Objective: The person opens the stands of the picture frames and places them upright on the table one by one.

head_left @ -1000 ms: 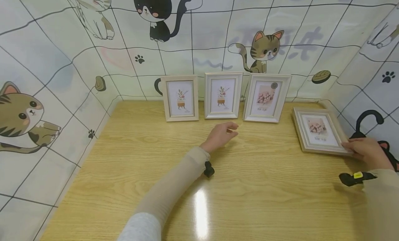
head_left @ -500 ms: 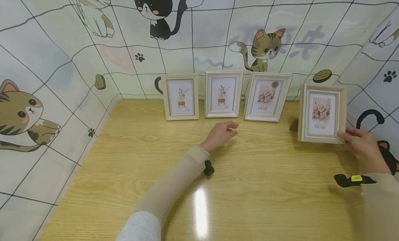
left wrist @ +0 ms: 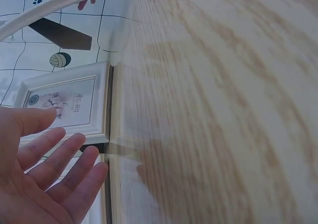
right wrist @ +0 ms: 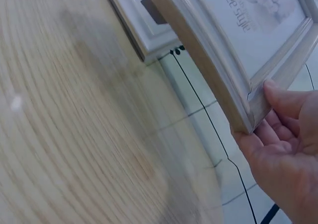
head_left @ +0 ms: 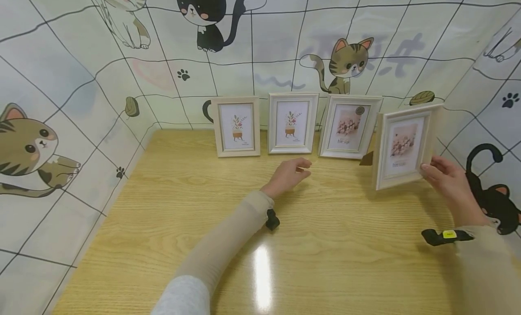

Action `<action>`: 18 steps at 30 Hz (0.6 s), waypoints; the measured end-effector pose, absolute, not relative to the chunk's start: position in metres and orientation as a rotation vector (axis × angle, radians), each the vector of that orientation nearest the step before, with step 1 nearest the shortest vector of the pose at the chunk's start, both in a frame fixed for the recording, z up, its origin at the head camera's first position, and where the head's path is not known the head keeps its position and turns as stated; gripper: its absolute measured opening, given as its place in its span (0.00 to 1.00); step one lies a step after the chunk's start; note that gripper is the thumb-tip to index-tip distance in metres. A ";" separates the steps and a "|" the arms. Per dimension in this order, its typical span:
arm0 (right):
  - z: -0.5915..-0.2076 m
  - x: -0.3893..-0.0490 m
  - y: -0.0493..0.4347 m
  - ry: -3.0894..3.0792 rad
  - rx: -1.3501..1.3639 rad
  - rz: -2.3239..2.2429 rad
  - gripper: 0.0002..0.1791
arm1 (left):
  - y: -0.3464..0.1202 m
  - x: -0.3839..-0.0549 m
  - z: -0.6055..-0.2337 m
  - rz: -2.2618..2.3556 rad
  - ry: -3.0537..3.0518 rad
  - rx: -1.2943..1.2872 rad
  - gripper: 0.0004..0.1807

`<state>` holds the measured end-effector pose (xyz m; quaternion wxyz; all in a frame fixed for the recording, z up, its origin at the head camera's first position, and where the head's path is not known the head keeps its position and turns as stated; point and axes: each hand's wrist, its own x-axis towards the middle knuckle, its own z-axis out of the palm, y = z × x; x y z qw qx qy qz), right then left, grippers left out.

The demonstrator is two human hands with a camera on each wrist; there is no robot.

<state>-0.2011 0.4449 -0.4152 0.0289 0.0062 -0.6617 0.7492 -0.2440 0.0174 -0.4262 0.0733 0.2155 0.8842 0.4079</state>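
A cream picture frame [head_left: 404,145] with a pink flower print hangs above the table at the right, its stand flap [head_left: 367,159] poking out behind. My right hand [head_left: 449,186] grips it at the lower right corner; in the right wrist view the thumb lies on the front and the fingers curl behind the frame [right wrist: 218,65]. My left hand [head_left: 286,179] stays over the middle of the table, fingers relaxed and holding nothing. Behind it stand a white floral frame [head_left: 294,150] and a white flower-photo frame [head_left: 342,153]. The left wrist view shows the loose fingers before the flower-photo frame [left wrist: 102,105].
A beige frame [head_left: 217,129] with a plant print stands leftmost in the row along the back of the wooden table [head_left: 163,224]. Cat-printed cloth walls [head_left: 228,79] enclose the table at the back and both sides.
The right hand has raised the cream picture frame from lying on the table to upright, then carried it left and turned it toward the row. The left hand has kept still.
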 end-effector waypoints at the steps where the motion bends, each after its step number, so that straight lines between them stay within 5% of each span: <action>1: -0.416 -0.203 0.442 -2.001 0.080 2.349 0.16 | 0.017 -0.244 -0.426 1.219 2.659 0.651 0.20; 9: -0.422 -0.218 0.406 -1.814 0.437 2.499 0.20 | 0.016 -0.245 -0.423 1.238 2.653 0.687 0.20; 18: -0.428 -0.226 0.368 -2.005 0.494 2.385 0.19 | 0.015 -0.248 -0.426 1.306 2.598 0.734 0.23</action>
